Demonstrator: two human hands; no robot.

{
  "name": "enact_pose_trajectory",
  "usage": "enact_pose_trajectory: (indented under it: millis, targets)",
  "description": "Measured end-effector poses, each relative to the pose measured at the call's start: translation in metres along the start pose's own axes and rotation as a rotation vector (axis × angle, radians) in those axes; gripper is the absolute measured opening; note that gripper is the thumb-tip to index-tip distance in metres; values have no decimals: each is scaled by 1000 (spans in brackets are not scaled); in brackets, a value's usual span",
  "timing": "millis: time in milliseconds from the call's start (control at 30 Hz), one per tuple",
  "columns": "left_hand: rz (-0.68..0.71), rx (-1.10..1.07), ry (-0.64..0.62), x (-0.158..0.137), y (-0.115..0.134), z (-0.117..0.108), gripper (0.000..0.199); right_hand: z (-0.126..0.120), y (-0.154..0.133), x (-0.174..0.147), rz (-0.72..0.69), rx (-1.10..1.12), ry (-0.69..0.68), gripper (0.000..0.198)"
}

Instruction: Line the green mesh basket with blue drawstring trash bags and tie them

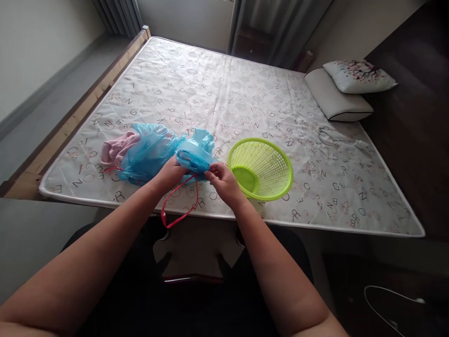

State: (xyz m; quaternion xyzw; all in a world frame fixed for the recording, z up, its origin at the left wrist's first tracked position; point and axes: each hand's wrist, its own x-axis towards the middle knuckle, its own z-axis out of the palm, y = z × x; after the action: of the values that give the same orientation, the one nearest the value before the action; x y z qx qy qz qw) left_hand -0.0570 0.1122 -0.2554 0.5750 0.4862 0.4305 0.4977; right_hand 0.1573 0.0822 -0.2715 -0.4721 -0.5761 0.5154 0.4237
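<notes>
A bunched blue plastic bag (194,152) is held just above the near part of the bed. My left hand (172,172) grips it from the left, its fingers partly hidden by the plastic. On the right side, my right hand (220,180) has curled fingers, with thumb and fingertips pinching the bag's edge. A red drawstring (180,221) hangs in a loop below the bag, past the mattress edge. Left of my hands lies a larger blue plastic bag (149,152) with pink cloth (117,149) showing at its open end. Whether the two blue parts are joined is unclear.
A green plastic basket (261,141) lies tilted beside my right hand, its opening towards me. It rests on a letter-patterned mattress (210,93). Two pillows (361,77) are stacked at the far right. White cables (328,135) lie on the right side. A wooden bed rail (87,103) runs along the left.
</notes>
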Motion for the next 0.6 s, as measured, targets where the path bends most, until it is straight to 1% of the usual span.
enact_pose_trajectory:
  millis: [100, 167, 233, 300, 367, 433, 500, 533, 567, 600]
  targets:
    - [28, -60, 68, -2, 6, 12, 35, 3, -6, -3, 18, 118, -25, 43]
    - [70, -62, 124, -5, 5, 19, 39, 4, -8, -3, 60, 188, -52, 42]
    - [69, -28, 149, -6, 1, 23, 43, 5, -8, -2, 88, 206, -72, 40]
    - [28, 54, 183, -6, -6, 24, 50, 4, -7, -1, 81, 185, -30, 38]
    - [7, 182, 275, -6, -11, 23, 54, 4, -5, 0, 56, 162, 60, 35]
    - [53, 296, 406, -7, -13, 22, 48, 4, -3, 2, 42, 163, 157, 35]
    - [173, 385, 514, -10, -9, 21, 35, 4, -2, 4, 49, 193, 221, 37]
    - [247, 428, 533, -13, -6, 21, 28, 5, -1, 4, 59, 216, 236, 38]
    - [316, 467, 516, -16, -2, 22, 20, 5, -1, 4, 72, 241, 239, 39]
    - [366, 493, 465, -19, 1, 24, 14, 6, -2, 4, 85, 265, 233, 40]
